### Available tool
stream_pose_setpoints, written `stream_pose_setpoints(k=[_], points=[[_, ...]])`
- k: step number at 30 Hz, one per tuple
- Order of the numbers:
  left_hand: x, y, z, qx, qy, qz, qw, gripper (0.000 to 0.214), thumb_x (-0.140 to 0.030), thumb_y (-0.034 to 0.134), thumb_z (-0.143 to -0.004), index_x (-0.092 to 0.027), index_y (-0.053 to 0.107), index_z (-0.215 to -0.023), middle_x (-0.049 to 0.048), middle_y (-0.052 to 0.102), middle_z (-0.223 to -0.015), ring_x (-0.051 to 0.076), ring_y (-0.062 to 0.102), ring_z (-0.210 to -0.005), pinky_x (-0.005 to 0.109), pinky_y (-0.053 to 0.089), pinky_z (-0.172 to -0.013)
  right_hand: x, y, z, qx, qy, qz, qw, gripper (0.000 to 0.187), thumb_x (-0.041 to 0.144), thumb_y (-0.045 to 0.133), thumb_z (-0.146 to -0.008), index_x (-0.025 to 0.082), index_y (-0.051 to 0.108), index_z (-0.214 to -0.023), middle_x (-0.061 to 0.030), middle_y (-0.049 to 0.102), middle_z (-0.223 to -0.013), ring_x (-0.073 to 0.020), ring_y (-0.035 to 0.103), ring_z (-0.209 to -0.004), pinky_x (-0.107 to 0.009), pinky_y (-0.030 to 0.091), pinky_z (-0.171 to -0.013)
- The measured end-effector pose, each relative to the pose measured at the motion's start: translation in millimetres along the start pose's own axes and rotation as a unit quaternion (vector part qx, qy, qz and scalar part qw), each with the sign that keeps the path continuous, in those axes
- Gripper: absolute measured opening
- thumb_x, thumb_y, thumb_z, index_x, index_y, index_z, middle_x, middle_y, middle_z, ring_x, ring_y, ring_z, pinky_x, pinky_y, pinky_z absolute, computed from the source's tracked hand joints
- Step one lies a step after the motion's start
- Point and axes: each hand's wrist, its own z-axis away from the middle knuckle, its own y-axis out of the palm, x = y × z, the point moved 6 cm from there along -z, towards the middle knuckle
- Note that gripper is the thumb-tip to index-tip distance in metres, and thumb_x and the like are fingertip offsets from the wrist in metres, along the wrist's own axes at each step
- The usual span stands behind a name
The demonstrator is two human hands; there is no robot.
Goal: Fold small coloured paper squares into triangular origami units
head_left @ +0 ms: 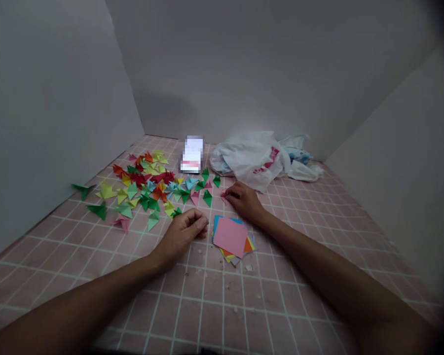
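Observation:
My right hand (pixel 243 201) pinches a small folded pink paper crane (pixel 224 196) between its fingertips, at or just above the cloth. Curled into a loose fist, my left hand (pixel 188 229) rests on the cloth with nothing visible in it. Just behind its knuckles is a dark green paper crane (pixel 176 212), partly hidden. Between my hands and slightly nearer lies a fanned stack of square paper sheets with a pink sheet (pixel 231 236) on top; blue, orange, yellow and lilac edges show below it.
Many folded cranes in red, yellow, green, blue and pink spread left, including a yellow crane (pixel 106 190). A lit phone (pixel 192 154), its screen blurred, is near the back wall. White plastic bags (pixel 251 155) lie behind my right hand. Small scraps (pixel 249 267) dot the checked pink cloth (pixel 177 315).

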Motion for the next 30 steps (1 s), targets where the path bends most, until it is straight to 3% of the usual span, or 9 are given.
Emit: stream_pose_setpoints(k=[11, 30], points=[[0.6, 0.7, -0.4, -0.003, -0.008, 0.009, 1.000, 0.032, -0.046, 0.067, -0.082, -0.017, 0.057, -0.076, -0.0022, 0.056, -0.069, 0.011, 0.053, -0.064, 0.025, 0.045, -0.066, 0.6, 10.5, -22.6, 0.003, -0.006, 0.004, 1.000, 0.011, 0.008, 0.066, -0.085, 0.015, 0.072, -0.077, -0.0078, 0.067, -0.084, -0.0206, 0.062, -0.079, -0.030, 0.045, -0.071], [-1.9, 2.7, 0.2, 0.004, -0.002, -0.016, 1.000, 0.029, -0.044, 0.066, -0.083, -0.017, 0.057, -0.075, -0.0018, 0.056, -0.070, 0.011, 0.053, -0.064, 0.025, 0.045, -0.066, 1.4, 15.5, -27.5, 0.022, -0.016, 0.009, 1.000, 0.013, 0.008, 0.062, -0.086, 0.016, 0.070, -0.080, -0.0075, 0.069, -0.087, -0.0199, 0.062, -0.081, -0.030, 0.046, -0.076]])
